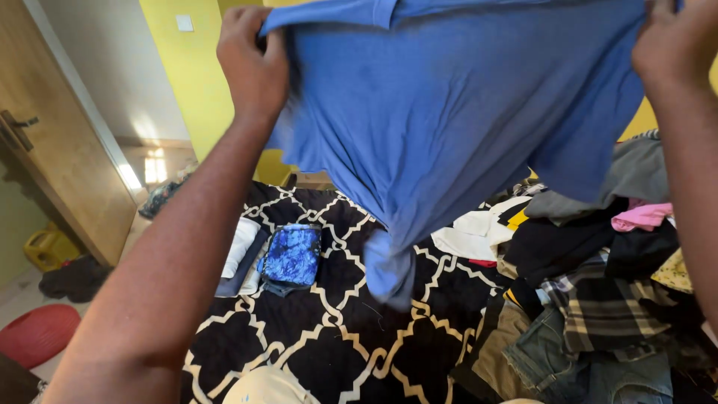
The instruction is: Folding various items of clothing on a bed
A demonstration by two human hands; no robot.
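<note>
A blue shirt [449, 127] hangs in the air in front of me, spread wide and tapering to a bunched end low in the middle. My left hand [252, 63] grips its upper left edge. My right hand [677, 45] grips its upper right edge. Both arms are raised. Under the shirt lies a bed with a black cover patterned in cream lattice lines [329, 329].
A folded stack with a blue patterned piece [292, 254] and white and dark pieces [243, 258] sits on the bed's far left. A heap of mixed clothes [591, 284] fills the right. A wooden door [60, 150], yellow jug [48, 247] and red basin [37, 333] stand left.
</note>
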